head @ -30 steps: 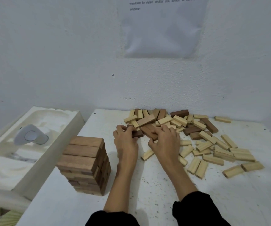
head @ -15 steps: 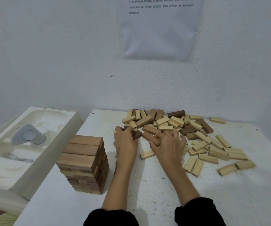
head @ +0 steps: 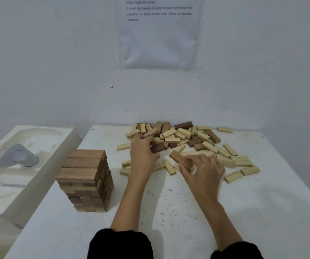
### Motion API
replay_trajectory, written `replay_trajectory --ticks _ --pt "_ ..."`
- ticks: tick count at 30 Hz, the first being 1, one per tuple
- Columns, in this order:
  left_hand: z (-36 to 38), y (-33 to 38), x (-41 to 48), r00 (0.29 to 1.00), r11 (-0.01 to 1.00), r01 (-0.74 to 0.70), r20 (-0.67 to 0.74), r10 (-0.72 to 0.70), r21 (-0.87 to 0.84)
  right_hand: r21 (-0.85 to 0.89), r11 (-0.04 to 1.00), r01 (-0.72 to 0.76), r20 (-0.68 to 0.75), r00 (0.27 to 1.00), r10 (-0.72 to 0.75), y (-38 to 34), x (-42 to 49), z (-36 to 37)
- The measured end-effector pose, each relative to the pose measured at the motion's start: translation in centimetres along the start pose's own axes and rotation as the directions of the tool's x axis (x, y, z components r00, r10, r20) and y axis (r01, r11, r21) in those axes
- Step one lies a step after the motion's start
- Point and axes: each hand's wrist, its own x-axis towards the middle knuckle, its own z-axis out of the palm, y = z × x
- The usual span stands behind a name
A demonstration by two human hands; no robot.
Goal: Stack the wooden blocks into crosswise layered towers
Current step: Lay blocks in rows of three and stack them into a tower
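Note:
A tower of brown blocks [head: 87,179] stands in crosswise layers on the left of the white table [head: 187,212]. Behind my hands lies a loose pile of pale and brown blocks [head: 186,136], with more pale ones scattered to the right. My left hand [head: 143,152] grips a dark brown block [head: 158,147] at the pile's near edge. My right hand [head: 202,168] holds a lighter brown block [head: 180,160] lifted and tilted just above the table.
A white moulded foam tray [head: 19,165] holding a grey rounded object [head: 17,156] sits left of the table. The white wall stands close behind the pile, with a printed sheet [head: 159,32] taped to it. Small dark specks dot the table's front.
Both hands have drawn back from the pile toward me, each with a brown block. The right hand moved right and lifted its block off the table.

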Motion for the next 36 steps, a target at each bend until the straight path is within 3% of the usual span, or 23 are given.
replay_trajectory --ticks 6,11,16,23,26,33,36 --pt "0.8 1.2 -3.0 0.973 0.984 -0.169 0.171 0.158 0.051 -0.011 0.996 -0.087 -0.007 0.996 0.087 2.3 -3.1 -3.3" --pt "-0.8 0.8 -7.0 0.924 0.958 -0.254 0.326 0.199 0.135 -0.007 0.988 -0.155 0.05 0.987 0.155 3.4 -4.9 -5.2" --pt "-3.5 -0.4 -11.6 0.863 0.952 -0.297 0.449 0.232 0.079 0.052 0.988 -0.143 0.111 0.984 0.137 2.9 -5.8 -5.9" --pt "-5.6 -1.2 -14.2 0.666 0.923 -0.373 0.666 0.336 -0.094 0.114 0.992 -0.049 0.184 0.982 0.028 2.4 -7.2 -6.7" --pt "-6.0 -1.4 -14.1 0.634 0.903 -0.377 0.653 0.413 -0.205 0.132 0.991 -0.014 0.196 0.981 -0.012 2.2 -7.9 -7.2" --pt "-5.5 -2.0 -13.5 0.591 0.838 -0.495 0.618 0.518 -0.23 0.139 0.99 0.004 0.246 0.968 -0.038 2.1 -8.3 -7.5" --pt "-5.4 -2.7 -13.6 0.627 0.83 -0.482 0.551 0.551 -0.283 0.156 0.988 0.02 0.269 0.961 -0.062 2.1 -8.2 -7.4"
